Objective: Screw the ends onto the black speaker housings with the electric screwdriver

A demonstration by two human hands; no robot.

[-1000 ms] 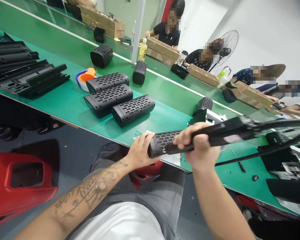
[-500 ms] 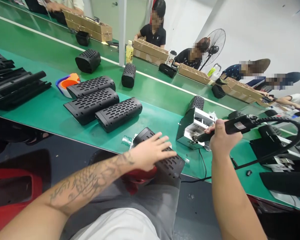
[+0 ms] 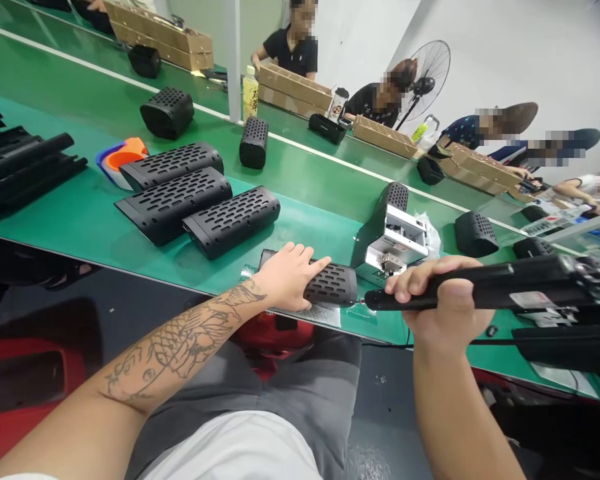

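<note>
My left hand (image 3: 287, 277) grips a black perforated housing (image 3: 336, 283) near the table's front edge, its fingers over the top and the thumb on the near side. In my right hand (image 3: 443, 307) is a black electric screwdriver (image 3: 510, 283), held level. Its bit meets the right end of the housing, with what looks like a small screw at the tip; contact is too small to be sure of. Just behind the tool stands a silver and black screw feeder (image 3: 405, 233).
Several more perforated housings (image 3: 233, 220) lie to the left, beside an orange and white tape roll (image 3: 125, 157) and stacked black panels (image 3: 25, 167). A green belt (image 3: 310, 167) carries black units. Co-workers sit across it behind cardboard boxes (image 3: 295, 87).
The screwdriver has moved from the screw feeder to the housing's right end. My left hand has closed on the housing, which has turned level and sits farther onto the table.
</note>
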